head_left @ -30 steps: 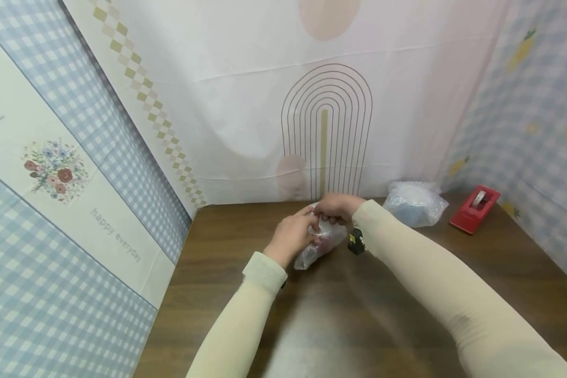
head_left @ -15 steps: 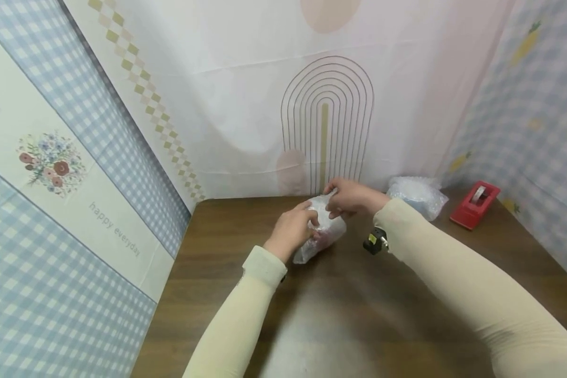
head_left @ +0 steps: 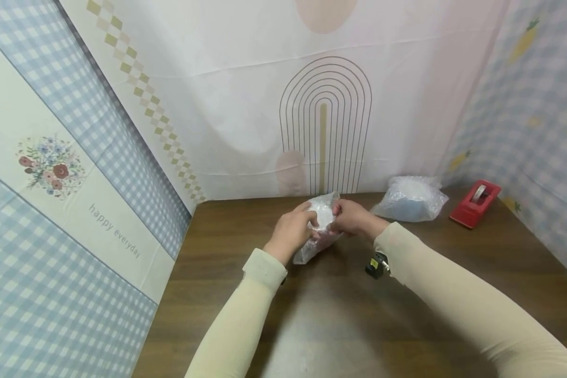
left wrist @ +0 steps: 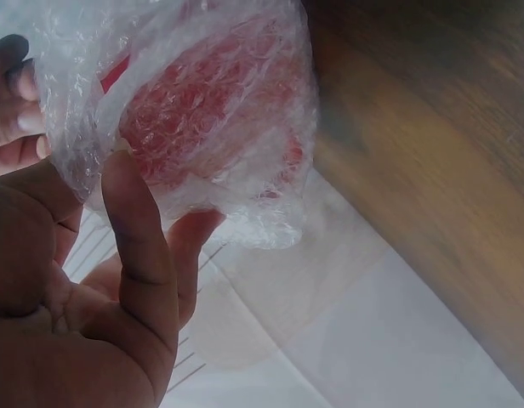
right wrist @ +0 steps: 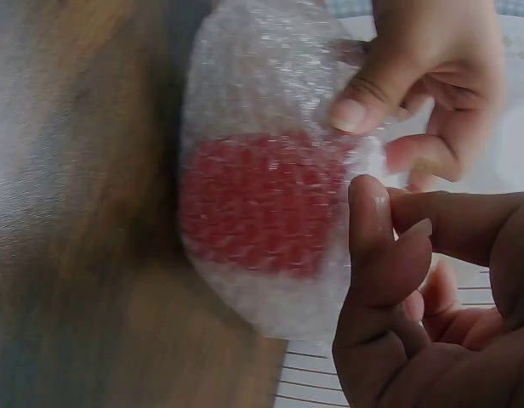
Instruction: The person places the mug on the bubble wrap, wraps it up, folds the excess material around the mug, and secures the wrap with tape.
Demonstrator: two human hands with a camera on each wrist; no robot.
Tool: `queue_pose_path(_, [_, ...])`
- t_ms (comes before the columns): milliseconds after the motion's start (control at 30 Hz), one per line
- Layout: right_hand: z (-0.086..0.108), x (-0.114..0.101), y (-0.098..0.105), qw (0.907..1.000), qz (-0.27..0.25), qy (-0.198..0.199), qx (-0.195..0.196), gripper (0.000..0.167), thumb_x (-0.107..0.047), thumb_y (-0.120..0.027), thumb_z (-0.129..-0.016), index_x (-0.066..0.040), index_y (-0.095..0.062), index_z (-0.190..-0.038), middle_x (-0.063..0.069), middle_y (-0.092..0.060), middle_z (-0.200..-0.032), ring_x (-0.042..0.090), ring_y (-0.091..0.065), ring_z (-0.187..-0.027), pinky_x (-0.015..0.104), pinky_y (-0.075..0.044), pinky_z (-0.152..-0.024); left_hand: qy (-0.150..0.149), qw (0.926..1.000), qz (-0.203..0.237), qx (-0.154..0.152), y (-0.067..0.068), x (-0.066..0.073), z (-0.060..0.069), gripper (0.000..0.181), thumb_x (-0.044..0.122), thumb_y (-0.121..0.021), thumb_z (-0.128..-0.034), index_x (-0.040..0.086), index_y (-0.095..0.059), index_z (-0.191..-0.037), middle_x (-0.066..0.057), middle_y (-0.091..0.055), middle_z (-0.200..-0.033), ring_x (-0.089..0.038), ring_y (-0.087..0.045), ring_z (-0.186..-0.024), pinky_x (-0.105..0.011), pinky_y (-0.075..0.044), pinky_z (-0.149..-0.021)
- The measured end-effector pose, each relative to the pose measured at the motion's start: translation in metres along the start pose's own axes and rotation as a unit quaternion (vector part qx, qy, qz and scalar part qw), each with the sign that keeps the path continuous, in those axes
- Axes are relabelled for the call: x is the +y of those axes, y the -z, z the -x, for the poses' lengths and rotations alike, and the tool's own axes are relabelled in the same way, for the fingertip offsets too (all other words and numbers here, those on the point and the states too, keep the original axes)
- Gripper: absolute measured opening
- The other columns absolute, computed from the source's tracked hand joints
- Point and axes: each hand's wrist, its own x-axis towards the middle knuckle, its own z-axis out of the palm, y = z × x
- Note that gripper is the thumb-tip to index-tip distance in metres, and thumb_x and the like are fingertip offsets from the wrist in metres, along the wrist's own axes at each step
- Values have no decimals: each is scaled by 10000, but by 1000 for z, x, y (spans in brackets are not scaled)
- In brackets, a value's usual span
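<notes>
On the table, towards its back edge, lies a bundle of bubble wrap (head_left: 322, 202) around a red thing (right wrist: 258, 204), whose kind the wrap blurs. My left hand (head_left: 290, 231) grips the bundle's left side; in the left wrist view its thumb (left wrist: 134, 212) presses the near face, with another finger behind the wrap. At the opposite side my right hand (head_left: 354, 218) has its fingers bent and pinches at the edge of the bubble wrap. Close up, the right fingertips (right wrist: 370, 212) meet beside the wrap's upper edge, and a shiny spot shows on one.
To the right, near the back, sits another bubble-wrapped bundle (head_left: 411, 199) with something blue inside. Beyond it stands a red tape dispenser (head_left: 474, 205) with a roll. A patterned cloth (head_left: 245, 105) hangs behind the wooden table (head_left: 227, 252), and checked cloths hang at both sides.
My right hand first moved right and away from the left hand, then came down onto the bundle's right side. The left hand keeps its grip in nearly the same place.
</notes>
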Motion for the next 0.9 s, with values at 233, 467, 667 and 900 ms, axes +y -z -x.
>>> queue_pose_path(233, [-1,10,-6,9997,-170,-4,147,341,0,-813,-980,-38,-496,-1101,54,-650,-924,111,-710,-743,297,-634,-644,-66,9999,43,94,1,0,2,250,359,-919,-928,174,-794,-1041,-78,-583,-1738,-401,-770,-1334,-490,-651,-1053])
queue_pose_path(467, [2,12,-11,9994,-18,296,181,322,12,-794,-993,-9,-489,-1096,141,-651,-1042,204,-774,-790,419,-724,-713,-152,9997,101,153,2,-1,5,235,327,-931,-927,162,-795,-1024,-90,-603,-1717,-387,-770,-1350,-498,-652,-1053])
queue_pose_path(667, [3,9,-11,9977,398,340,422,325,-20,-803,-988,1,-498,-1096,144,-569,-1036,331,-782,-747,391,-710,-654,-218,9996,38,202,2,-2,1,245,350,-929,-922,170,-793,-1020,-102,-610,-1710,-390,-771,-1345,-505,-654,-1046])
queue_pose_path(900, [3,16,-13,9945,825,480,436,324,-112,-813,-1036,-21,-506,-1088,118,-564,-994,287,-729,-758,346,-662,-586,-163,9998,55,124,0,-4,2,242,335,-935,-919,163,-796,-1019,-101,-601,-1717,-395,-776,-1328,-504,-657,-1025])
